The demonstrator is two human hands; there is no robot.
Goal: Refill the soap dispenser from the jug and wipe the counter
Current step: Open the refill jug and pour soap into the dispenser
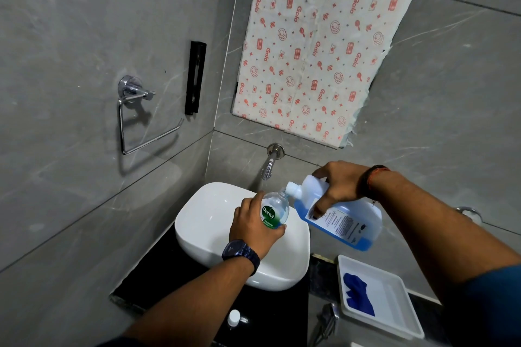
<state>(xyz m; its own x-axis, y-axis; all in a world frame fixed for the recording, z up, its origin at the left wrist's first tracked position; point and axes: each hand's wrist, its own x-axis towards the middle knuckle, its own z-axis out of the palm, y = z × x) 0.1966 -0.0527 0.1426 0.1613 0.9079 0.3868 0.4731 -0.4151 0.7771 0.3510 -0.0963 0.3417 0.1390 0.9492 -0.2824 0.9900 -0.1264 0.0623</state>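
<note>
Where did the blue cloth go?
In the head view, the blue cloth lies in the white tray on the counter at the lower right, just right of the sink and below the jug.

head view | looks steeply down, close | over basin (214, 222), facing wall

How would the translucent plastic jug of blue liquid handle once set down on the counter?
The translucent plastic jug looks roughly one-third full of blue liquid, so probably fairly light. The liquid would slosh. Its mouth is uncapped, so tipping would likely spill.
</note>
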